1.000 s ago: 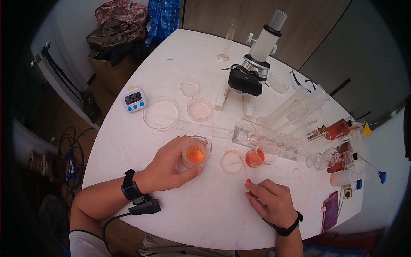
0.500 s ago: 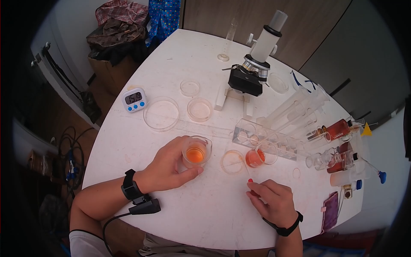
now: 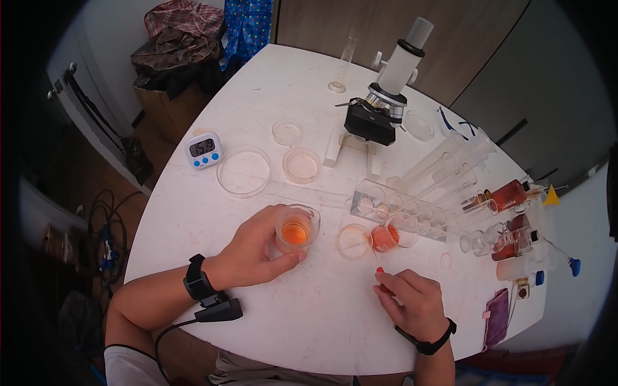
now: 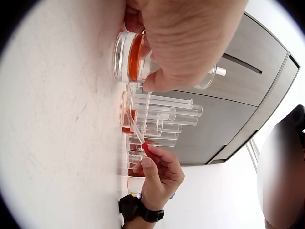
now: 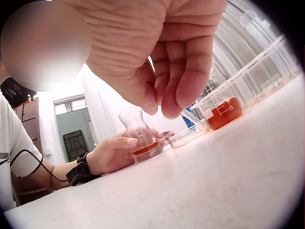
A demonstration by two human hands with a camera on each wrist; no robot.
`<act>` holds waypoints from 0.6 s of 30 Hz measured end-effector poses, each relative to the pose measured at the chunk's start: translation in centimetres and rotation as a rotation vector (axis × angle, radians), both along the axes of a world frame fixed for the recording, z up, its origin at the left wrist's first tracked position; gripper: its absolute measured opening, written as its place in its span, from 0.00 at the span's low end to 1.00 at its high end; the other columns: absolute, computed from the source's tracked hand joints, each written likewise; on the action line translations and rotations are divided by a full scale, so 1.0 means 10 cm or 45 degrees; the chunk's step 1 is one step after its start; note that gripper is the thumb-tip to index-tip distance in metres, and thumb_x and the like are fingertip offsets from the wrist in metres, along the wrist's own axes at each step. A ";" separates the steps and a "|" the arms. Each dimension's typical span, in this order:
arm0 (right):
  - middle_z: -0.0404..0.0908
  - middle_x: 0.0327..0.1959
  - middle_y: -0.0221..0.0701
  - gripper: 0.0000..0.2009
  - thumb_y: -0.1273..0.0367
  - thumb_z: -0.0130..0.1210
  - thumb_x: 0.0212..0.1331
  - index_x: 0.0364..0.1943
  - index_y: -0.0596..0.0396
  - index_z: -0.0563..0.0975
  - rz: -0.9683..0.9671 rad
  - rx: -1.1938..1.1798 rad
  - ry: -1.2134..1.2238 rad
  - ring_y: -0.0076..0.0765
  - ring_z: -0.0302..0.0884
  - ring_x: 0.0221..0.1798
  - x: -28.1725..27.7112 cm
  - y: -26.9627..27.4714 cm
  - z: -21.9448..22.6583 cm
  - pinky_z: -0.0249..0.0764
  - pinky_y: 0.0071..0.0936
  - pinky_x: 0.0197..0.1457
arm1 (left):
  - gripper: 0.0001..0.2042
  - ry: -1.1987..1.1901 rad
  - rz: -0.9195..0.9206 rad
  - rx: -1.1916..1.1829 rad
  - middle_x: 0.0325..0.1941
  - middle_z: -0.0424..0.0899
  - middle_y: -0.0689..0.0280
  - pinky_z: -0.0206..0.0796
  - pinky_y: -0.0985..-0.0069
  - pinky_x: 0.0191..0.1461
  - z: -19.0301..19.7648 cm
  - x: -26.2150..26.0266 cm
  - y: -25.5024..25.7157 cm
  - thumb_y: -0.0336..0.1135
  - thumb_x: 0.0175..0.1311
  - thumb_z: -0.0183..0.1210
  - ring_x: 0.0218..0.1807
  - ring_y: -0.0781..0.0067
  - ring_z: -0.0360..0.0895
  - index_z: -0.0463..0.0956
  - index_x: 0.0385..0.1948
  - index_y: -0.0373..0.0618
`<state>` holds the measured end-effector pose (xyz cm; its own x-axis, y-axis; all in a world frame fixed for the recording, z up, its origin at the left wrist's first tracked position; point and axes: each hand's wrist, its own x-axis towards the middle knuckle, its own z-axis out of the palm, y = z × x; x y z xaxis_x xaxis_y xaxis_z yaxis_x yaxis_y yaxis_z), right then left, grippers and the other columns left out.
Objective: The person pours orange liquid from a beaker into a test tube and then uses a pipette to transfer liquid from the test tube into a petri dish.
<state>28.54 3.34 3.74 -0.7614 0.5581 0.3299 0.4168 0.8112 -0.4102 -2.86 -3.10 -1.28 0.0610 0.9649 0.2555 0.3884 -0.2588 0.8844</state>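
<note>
My left hand grips a small glass flask that stands on the table with shallow orange liquid inside. The right wrist view shows its waisted neck and flared mouth. Between thumb and fingers, my right hand pinches the red bulb of a glass dropper. The dropper's thin tube slants down to the shallow petri dish, overlapping its rim in the head view. Right beside this dish stands a graduated beaker of orange-red liquid.
Behind the beaker is a clear rack with several glass tubes. A microscope stands at the back. Further dishes and a timer are on the left. Red-brown bottles line the right, near a purple cloth.
My right hand and the dropper have shifted slightly right. The small petri dish has slid a little right, closer to the beaker. My left hand keeps its grip on the flask.
</note>
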 end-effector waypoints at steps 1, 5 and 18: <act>0.79 0.28 0.31 0.13 0.76 0.72 0.57 0.46 0.57 0.85 0.004 -0.003 0.000 0.33 0.79 0.24 0.00 0.00 0.00 0.77 0.29 0.27 | 0.25 0.006 -0.004 0.016 0.60 0.81 0.55 0.68 0.63 0.68 -0.01 0.00 0.00 0.33 0.63 0.70 0.62 0.54 0.78 0.74 0.62 0.43; 0.79 0.27 0.30 0.13 0.76 0.72 0.56 0.46 0.58 0.85 0.017 -0.014 0.018 0.32 0.78 0.23 0.01 0.00 -0.01 0.76 0.28 0.26 | 0.25 0.015 0.003 0.032 0.59 0.81 0.55 0.68 0.64 0.67 0.00 0.00 0.00 0.33 0.63 0.70 0.61 0.55 0.78 0.74 0.62 0.43; 0.79 0.23 0.30 0.14 0.77 0.73 0.55 0.46 0.60 0.85 0.064 -0.013 0.078 0.29 0.80 0.22 0.02 -0.03 0.02 0.75 0.25 0.25 | 0.25 0.023 0.010 0.015 0.59 0.82 0.56 0.69 0.63 0.67 0.01 0.00 0.00 0.33 0.62 0.70 0.61 0.54 0.79 0.74 0.61 0.44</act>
